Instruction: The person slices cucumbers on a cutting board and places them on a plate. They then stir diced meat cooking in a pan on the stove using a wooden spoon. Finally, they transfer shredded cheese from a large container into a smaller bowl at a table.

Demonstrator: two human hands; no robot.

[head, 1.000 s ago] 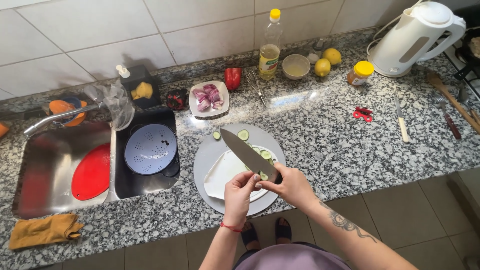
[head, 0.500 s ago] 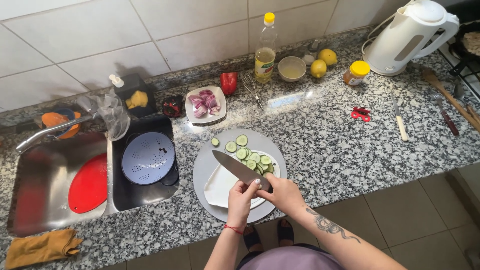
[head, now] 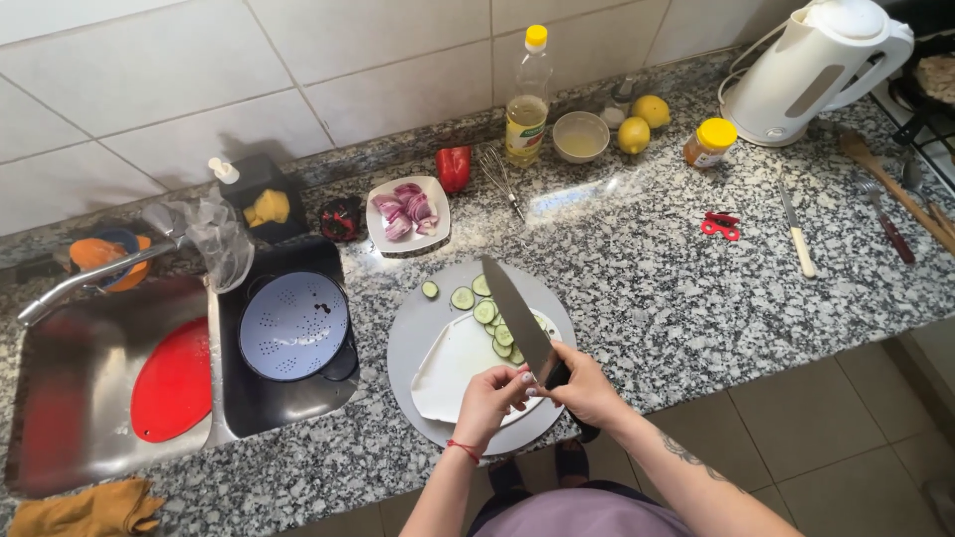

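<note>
Right hand point(head: 587, 390): closed around the dark handle of a large knife point(head: 515, 316), fingers wrapped tight; it sits at the near edge of the tabletop, over the near right rim of the round grey board point(head: 413, 328).
Left hand point(head: 490, 396): just beside the right one, fingertips bunched and touching the base of the blade where it meets the handle; whether they pinch something small there I cannot tell.
Knife axis: the blade runs from the hands away toward the far wall, slanting a little left, tip raised above the cucumber slices point(head: 489, 310); both hands are at its near end, the right one carrying it.
Cucumber slices: on the far right part of the board, under and on either side of the blade, one apart to the left.
White plate point(head: 453, 373): flat on the board, squarish, just left of the hands.
Oil bottle point(head: 526, 97): clear, tall, yellow cap, upright at the far edge against the tiles.
Jar point(head: 709, 143): small, yellow lid, far right, near the white kettle point(head: 811, 68).
Onion dish point(head: 408, 212): white, with purple pieces, beyond the board.
Scissors point(head: 718, 226): small, red, on the tabletop right of the board.
Sink point(head: 60, 398): left end, with a red round mat; a pale colander point(head: 292, 325) lies between it and the board.
</note>
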